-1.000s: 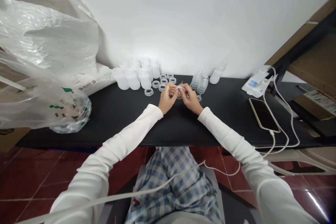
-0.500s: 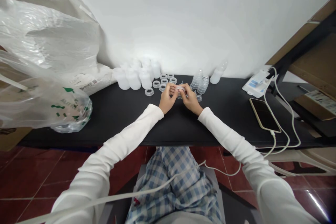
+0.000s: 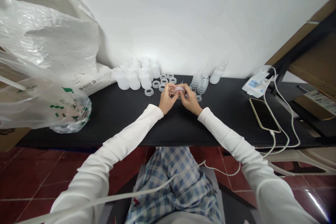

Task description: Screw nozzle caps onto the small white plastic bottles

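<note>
head view: clear ring point(image 3: 180, 88) pinched between fingers point(image 3: 174, 91) of both hands.

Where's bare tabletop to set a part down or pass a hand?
Free: the black table between the plastic bag and the left hand; also between the right hand and the phone. Crowded: the back edge, with white bottles, loose rings and stacked clear parts. Both hands grip one ring.

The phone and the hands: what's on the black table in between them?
Nothing. In the head view, the black table is bare from the right hand across to the phone; its white cable runs off the phone's other side.
</note>
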### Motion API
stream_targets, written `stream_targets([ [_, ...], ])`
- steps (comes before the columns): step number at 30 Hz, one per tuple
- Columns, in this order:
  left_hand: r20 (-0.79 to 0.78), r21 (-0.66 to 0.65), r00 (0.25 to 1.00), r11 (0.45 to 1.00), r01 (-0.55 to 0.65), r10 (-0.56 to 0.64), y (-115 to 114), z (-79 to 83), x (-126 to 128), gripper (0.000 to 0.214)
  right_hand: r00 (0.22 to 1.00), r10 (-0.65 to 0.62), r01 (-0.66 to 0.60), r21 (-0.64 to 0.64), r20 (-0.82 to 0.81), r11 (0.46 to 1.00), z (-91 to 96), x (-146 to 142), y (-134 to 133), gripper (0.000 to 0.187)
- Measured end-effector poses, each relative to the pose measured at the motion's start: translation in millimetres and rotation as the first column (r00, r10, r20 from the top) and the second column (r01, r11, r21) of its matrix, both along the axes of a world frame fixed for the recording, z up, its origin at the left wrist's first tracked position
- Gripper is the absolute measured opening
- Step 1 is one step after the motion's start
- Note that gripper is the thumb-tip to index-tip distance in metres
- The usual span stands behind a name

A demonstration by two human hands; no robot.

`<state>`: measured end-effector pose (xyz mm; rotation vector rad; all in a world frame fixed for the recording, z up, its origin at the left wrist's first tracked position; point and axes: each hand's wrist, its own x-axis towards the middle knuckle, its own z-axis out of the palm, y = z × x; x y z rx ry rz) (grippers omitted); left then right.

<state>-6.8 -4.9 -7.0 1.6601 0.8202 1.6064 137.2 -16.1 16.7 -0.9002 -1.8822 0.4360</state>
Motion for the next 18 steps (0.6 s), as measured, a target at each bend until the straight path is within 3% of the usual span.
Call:
stream_targets([
  [7, 0.020, -0.045, 0.999, 0.998, 0.031, -0.030, -4, 1.1, 2, 0.044, 0.997, -0.019, 0.015, -0.060, -0.080, 0.998, 1.7, -2, -3, 0.034],
  [12, 0.029, -0.035, 0.999, 0.999, 0.015, -0.014, 1, -3.2, 1, 0.047, 0.993, 0.069, -0.083, -0.152, -0.097, 0.985, -4.8, -1, 0, 0.040],
  [18, 0.058, -0.075, 0.997, 0.996, 0.056, -0.052, 8, -8.4, 1, 0.045, 0.993, 0.082, -0.096, -0.188, -0.082, 0.977, -7.9, 1, 2, 0.044],
])
